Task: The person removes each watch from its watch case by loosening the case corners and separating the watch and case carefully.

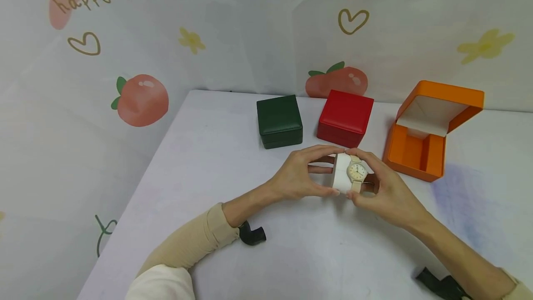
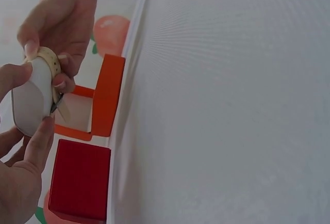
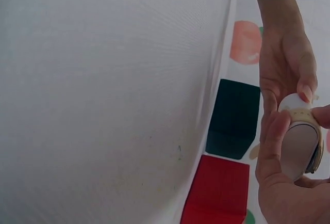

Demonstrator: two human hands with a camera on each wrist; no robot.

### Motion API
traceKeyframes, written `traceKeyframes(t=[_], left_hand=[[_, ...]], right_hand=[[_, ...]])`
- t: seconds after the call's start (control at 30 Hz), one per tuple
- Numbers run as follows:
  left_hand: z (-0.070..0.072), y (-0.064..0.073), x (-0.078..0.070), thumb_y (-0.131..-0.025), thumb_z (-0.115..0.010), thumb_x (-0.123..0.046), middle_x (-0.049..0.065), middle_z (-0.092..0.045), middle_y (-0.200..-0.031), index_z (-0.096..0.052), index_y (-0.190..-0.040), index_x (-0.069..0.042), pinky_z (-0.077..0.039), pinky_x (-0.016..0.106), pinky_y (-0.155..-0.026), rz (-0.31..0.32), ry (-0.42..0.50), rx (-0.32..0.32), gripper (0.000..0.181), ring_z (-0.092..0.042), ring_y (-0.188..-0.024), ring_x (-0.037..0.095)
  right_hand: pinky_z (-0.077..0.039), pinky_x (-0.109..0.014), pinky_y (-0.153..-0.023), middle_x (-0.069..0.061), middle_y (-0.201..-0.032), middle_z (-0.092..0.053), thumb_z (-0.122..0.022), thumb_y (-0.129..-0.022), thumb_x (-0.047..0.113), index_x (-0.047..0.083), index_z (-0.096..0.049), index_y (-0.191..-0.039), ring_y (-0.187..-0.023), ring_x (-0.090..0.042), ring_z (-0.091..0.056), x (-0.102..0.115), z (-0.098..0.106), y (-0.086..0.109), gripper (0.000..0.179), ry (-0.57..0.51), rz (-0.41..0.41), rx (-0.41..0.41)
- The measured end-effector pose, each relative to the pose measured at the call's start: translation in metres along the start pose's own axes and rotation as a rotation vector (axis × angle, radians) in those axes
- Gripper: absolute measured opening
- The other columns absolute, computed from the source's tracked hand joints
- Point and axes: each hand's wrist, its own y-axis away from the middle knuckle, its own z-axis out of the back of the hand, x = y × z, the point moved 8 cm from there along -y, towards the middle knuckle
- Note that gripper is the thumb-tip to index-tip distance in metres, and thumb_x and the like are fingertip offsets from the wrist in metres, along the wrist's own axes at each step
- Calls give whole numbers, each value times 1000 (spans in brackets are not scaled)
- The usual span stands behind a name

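A wristwatch (image 1: 356, 171) with a round cream dial and a pale beige strap sits around a white watch cushion (image 1: 341, 172). My left hand (image 1: 297, 175) grips the cushion's left end between thumb and fingers. From the other side, my right hand (image 1: 389, 193) pinches the watch strap at the top and bottom edges. In the left wrist view the cushion (image 2: 32, 102) shows its smooth rounded end, with the strap (image 2: 50, 61) looped near the right hand's fingers. The strap's loose end and the buckle hang at the cushion's lower side there.
Behind the hands stand a closed dark green box (image 1: 280, 121) and a closed red box (image 1: 346, 117). To the right, an orange box (image 1: 412, 170) has its lid raised, showing a compartment inside. Black straps (image 1: 251, 235) are on both forearms. A patterned white sheet (image 1: 241, 36) hangs behind the table.
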Motion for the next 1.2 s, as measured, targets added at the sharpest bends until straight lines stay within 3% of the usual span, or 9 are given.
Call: traceKeyframes(t=[0.63, 0.83, 0.97, 1.2], left_hand=[[1, 0, 3, -71, -85, 7, 9, -53, -138, -51, -142, -2, -55, 44, -91, 16, 38, 0, 79, -59, -117, 16], [2, 2, 4, -72, -84, 8, 10, -52, -139, -49, -143, -1, -54, 46, -92, 28, 62, 7, 79, -58, -119, 17], [2, 3, 3, -73, -84, 7, 10, -51, -139, -49, -143, -1, -54, 48, -92, 23, 58, 12, 79, -57, -120, 17], [1, 4, 2, -72, -85, 7, 10, -50, -141, -49, -144, -2, -55, 44, -91, 8, 38, 10, 80, -56, -121, 16]], right_hand=[[-51, -16, -88, -4, -132, -47, -68, -79, -8, 22, -33, -154, -103, -21, -55, 3, -2, 2, 87, -26, 39, 55], [-55, -22, -85, -6, -137, -45, -68, -85, -8, 20, -32, -156, -102, -19, -63, 2, 1, 5, 85, -90, 50, 77], [-59, -28, -78, -7, -136, -49, -73, -87, -2, 20, -38, -154, -96, -20, -69, 0, 6, 8, 78, -112, 7, 49], [-59, -26, -73, -10, -125, -58, -77, -86, 4, 21, -48, -149, -89, -17, -71, -1, 11, 8, 72, -19, -8, -13]])
